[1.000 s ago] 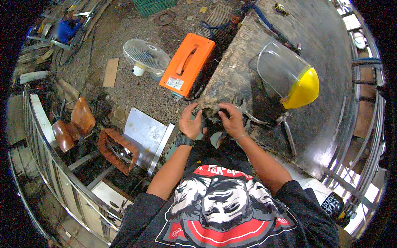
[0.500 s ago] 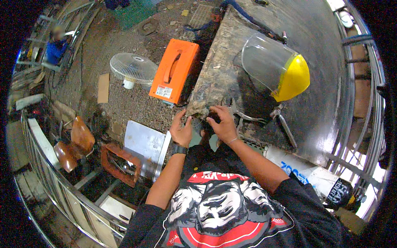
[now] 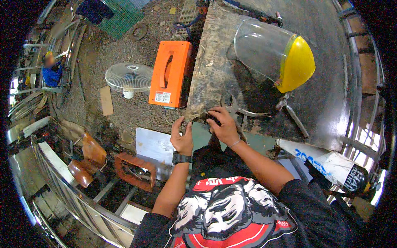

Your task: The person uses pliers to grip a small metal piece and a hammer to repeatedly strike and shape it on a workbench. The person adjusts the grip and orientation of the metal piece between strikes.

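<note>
At the table's near left corner, my left hand [image 3: 182, 139] curls its thumb and fingers around something small and thin. Close beside it, my right hand [image 3: 225, 127] pinches with thumb and fingertips at the same spot. What lies between the fingertips blends into the dark, worn tabletop [image 3: 206, 78], so its kind cannot be made out. Just beyond my right hand is a tool with curved metal handles [image 3: 252, 113], perhaps pliers. A hammer [image 3: 295, 120] lies to its right. Farther back rests a face shield [image 3: 300, 64] with a yellow crown and clear visor.
Left of the table stand an orange machine with a top handle [image 3: 170, 74] and a fan [image 3: 129, 77]. A pale metal panel [image 3: 155, 144], a rusty frame [image 3: 134, 171] and a brown chair [image 3: 93, 155] lie nearer left. A person in blue [image 3: 52, 74] is far left.
The view has shifted a little, so the surroundings sit differently in the picture. Both hands stay close together at the table corner, with only slight finger movement.
</note>
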Action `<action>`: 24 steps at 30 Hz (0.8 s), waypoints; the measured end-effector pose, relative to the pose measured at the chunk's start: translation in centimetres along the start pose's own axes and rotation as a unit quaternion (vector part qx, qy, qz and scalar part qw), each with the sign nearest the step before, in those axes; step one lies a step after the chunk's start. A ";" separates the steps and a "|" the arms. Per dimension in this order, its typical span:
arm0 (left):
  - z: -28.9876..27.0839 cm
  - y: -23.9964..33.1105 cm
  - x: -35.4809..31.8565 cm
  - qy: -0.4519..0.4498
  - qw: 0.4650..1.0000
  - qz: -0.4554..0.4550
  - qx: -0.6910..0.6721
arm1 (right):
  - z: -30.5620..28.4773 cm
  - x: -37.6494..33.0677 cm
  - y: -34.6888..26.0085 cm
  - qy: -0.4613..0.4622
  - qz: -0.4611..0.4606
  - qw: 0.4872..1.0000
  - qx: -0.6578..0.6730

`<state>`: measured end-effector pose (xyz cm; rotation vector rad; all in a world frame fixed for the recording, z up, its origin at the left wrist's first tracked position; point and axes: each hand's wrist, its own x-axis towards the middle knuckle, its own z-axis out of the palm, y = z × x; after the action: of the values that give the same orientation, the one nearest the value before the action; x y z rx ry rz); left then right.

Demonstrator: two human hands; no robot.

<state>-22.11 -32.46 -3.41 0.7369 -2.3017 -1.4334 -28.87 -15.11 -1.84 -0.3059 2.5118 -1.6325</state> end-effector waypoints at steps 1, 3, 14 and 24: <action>0.0 -0.1 0.0 -0.004 1.000 -0.004 0.000 | 0.1 0.0 0.0 -0.003 0.014 1.000 0.012; 0.1 0.1 0.0 -0.003 1.000 0.002 0.002 | 0.0 0.0 0.0 -0.002 0.013 1.000 0.007; 0.0 -0.1 -0.2 0.003 1.000 0.001 -0.022 | -0.4 0.2 -0.6 0.002 -0.006 1.000 -0.019; -0.4 0.9 -0.2 0.007 1.000 0.013 0.018 | -0.8 0.3 -1.0 -0.006 -0.043 0.998 -0.035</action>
<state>-21.92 -32.29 -2.41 0.7213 -2.3235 -1.3750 -29.23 -14.87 -0.65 -0.4370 2.5837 -1.5705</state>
